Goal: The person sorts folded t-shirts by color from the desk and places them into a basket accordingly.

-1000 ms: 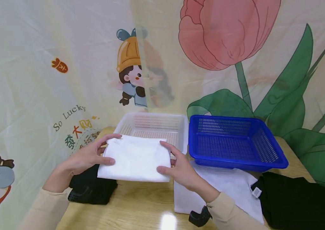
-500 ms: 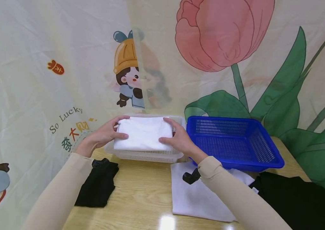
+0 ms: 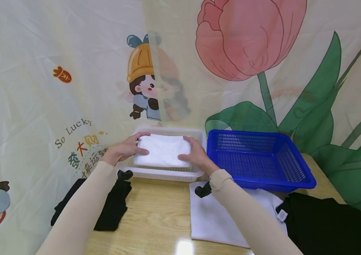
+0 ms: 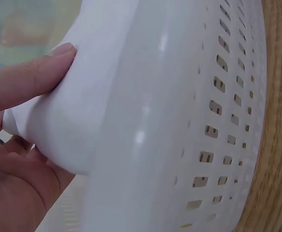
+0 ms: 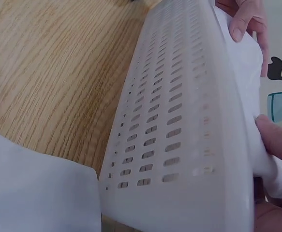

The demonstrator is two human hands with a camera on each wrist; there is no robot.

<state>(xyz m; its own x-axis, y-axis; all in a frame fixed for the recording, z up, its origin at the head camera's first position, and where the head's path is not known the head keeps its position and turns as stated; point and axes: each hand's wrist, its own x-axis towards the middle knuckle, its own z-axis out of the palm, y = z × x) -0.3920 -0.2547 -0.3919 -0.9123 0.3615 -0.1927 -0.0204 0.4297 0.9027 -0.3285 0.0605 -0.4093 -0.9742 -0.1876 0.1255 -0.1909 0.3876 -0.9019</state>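
Note:
A folded white garment (image 3: 162, 150) is held level, low inside the white plastic basket (image 3: 164, 174). My left hand (image 3: 126, 148) pinches its left end, thumb on top and fingers at the far edge. On the opposite end, my right hand (image 3: 197, 155) grips it the same way. In the left wrist view the garment's end bulges beside my thumb (image 4: 32, 79), just inside the basket rim. The right wrist view has the garment (image 5: 249, 72) along the rim, with both hands on it. Whether it touches the basket floor is hidden.
A blue basket (image 3: 258, 184) stands right of the white one. White cloth (image 3: 212, 219) lies in front of it, beside a black garment (image 3: 330, 223) and a white tag (image 3: 282, 215). Black folded cloth (image 3: 113, 205) lies at left on the wooden table (image 3: 155, 212). A printed curtain (image 3: 97, 53) hangs behind.
The white garment has gone forward from in front of the white basket, over it, then down into it, both hands keeping their grip. The black cloth at left is now less covered.

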